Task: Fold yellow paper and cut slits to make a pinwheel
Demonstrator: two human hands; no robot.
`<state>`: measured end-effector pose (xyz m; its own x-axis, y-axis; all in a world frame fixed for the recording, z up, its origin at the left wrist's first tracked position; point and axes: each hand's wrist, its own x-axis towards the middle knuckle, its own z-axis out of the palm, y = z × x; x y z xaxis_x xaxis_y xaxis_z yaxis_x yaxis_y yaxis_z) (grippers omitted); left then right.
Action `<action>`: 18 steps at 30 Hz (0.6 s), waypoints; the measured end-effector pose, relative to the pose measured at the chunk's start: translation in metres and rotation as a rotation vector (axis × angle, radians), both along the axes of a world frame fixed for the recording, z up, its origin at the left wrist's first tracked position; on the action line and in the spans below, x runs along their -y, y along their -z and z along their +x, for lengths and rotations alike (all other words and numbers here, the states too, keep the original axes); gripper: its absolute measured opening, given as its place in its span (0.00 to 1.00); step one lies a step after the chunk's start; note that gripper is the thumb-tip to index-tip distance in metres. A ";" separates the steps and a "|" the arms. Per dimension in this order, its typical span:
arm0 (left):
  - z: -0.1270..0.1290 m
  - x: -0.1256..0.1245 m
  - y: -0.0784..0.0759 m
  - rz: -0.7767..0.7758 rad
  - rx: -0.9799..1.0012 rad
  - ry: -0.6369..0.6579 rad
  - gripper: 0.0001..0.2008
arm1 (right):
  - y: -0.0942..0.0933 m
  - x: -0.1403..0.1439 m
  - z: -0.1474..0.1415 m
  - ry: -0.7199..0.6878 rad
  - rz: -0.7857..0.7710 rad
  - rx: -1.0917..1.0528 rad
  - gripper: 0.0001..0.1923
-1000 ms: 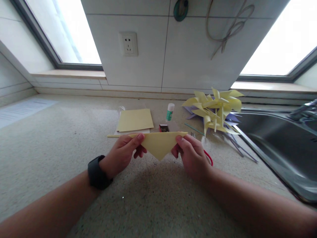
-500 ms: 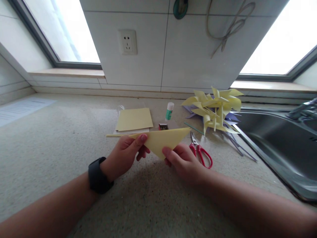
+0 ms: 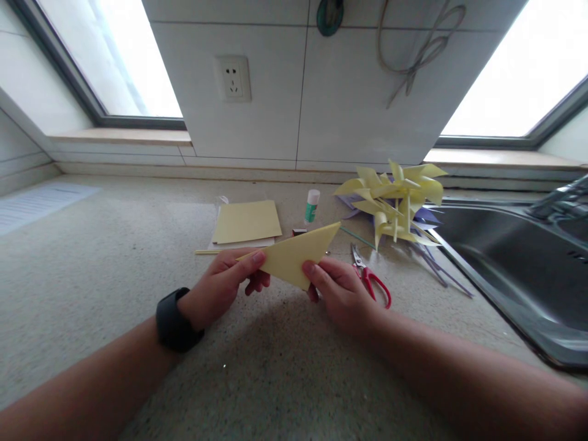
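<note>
Between my two hands a yellow sheet of paper [image 3: 294, 254], folded into a triangle, is held above the counter. My left hand [image 3: 229, 278] pinches its left corner, thumb on top. My right hand [image 3: 340, 285] grips it near the lower corner, with the thumb on its face. The paper's right tip points up and to the right. Behind it lie a stack of yellow paper [image 3: 248, 222] and a small dark box [image 3: 299, 232], partly covered by the folded sheet. Red-handled scissors [image 3: 371, 278] rest just beyond my right hand.
A glue stick [image 3: 312, 206] stands upright near the wall. Yellow and purple paper pinwheels [image 3: 397, 205] are piled at the right, beside the metal sink [image 3: 519, 263]. Thin yellow sticks [image 3: 206, 252] lie by my left hand, and a printed sheet [image 3: 41, 205] lies far left.
The folded paper has tilted, its right tip rising and its lower corner swinging to the right. My left hand has shifted slightly left. Both hands keep their hold.
</note>
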<state>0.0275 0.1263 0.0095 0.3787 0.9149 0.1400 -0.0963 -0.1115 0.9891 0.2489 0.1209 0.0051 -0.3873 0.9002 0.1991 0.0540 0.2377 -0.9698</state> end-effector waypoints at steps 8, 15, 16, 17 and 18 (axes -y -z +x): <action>-0.014 -0.006 -0.007 0.005 -0.280 0.268 0.20 | -0.003 -0.003 0.002 0.223 0.140 0.088 0.18; -0.017 -0.010 -0.015 0.080 -0.295 0.305 0.16 | -0.005 -0.006 0.006 0.089 0.483 0.365 0.15; -0.016 -0.009 -0.015 0.089 -0.289 0.271 0.15 | -0.005 -0.006 0.005 0.061 0.506 0.394 0.15; -0.014 -0.008 -0.015 0.098 -0.287 0.230 0.15 | -0.006 -0.005 0.005 0.039 0.517 0.415 0.16; -0.011 -0.006 -0.014 0.109 -0.285 0.190 0.15 | -0.006 -0.003 0.004 0.027 0.514 0.426 0.16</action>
